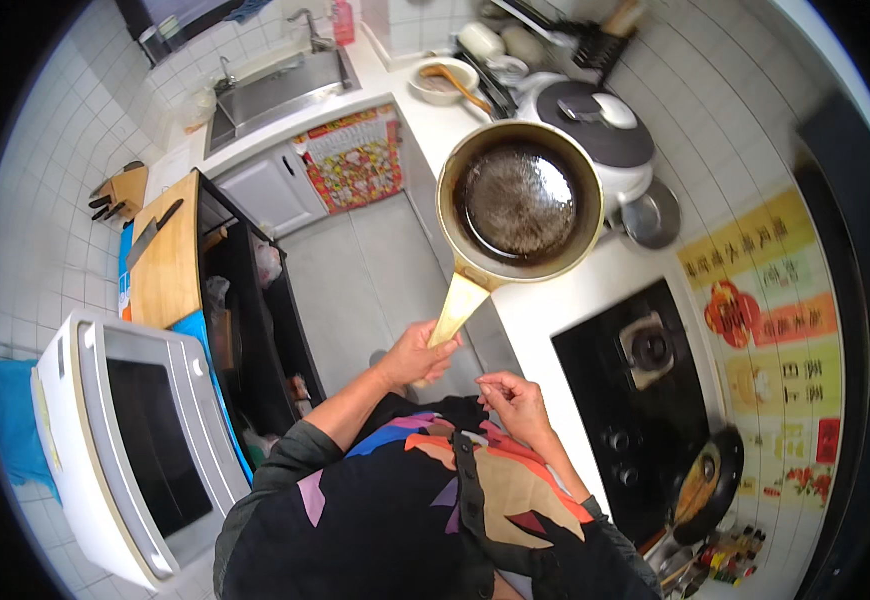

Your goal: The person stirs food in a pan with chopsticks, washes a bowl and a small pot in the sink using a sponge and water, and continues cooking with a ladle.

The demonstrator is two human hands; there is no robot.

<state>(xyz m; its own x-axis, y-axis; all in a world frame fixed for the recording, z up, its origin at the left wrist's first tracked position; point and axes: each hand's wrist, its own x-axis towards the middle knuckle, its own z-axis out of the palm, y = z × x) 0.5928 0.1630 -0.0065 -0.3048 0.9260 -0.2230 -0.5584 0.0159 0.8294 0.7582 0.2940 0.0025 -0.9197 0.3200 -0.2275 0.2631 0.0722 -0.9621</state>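
My left hand [421,352] is wrapped around the pale yellow handle of a saucepan [521,202]. The pan is raised in front of me, its open top facing up, over the front edge of the white counter [528,311]. Its inside is dark brown and stained, with a bright reflection on the shiny bottom; whether liquid lies in it is hard to tell. My right hand [513,405] is near my waist, fingers loosely bent and holding nothing. It is closest to the counter's front edge, left of the black cooktop [630,420].
A wok [711,484] with a wooden spatula sits by the cooktop. Behind the pan are a lidded electric cooker [592,124], a small metal pot [652,214] and a bowl [442,79]. Leftward are a sink [285,90], a cleaver [151,234] on a wooden board [168,259], and a white oven [142,442].
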